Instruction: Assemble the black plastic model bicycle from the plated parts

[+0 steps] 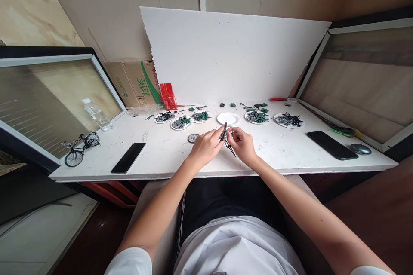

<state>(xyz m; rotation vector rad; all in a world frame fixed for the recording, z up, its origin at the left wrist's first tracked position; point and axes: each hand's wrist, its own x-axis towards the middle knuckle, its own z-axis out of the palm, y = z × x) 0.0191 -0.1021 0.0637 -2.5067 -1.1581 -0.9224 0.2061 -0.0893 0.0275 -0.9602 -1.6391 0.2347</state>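
Above the front middle of the white table, my left hand is closed on a small black wheel, seen nearly edge-on. My right hand is beside it, fingers pinched on a thin black bicycle frame whose bars hang down between the hands. Wheel and frame are close together; whether they touch is hidden by the fingers. A loose spoked wheel lies on the table just left of my left hand. Behind the hands sits a bare white plate.
Plates of dark and green parts stand along the back of the table. A small bicycle model, a bottle and a phone are left. Another phone and a rounded dark object are right.
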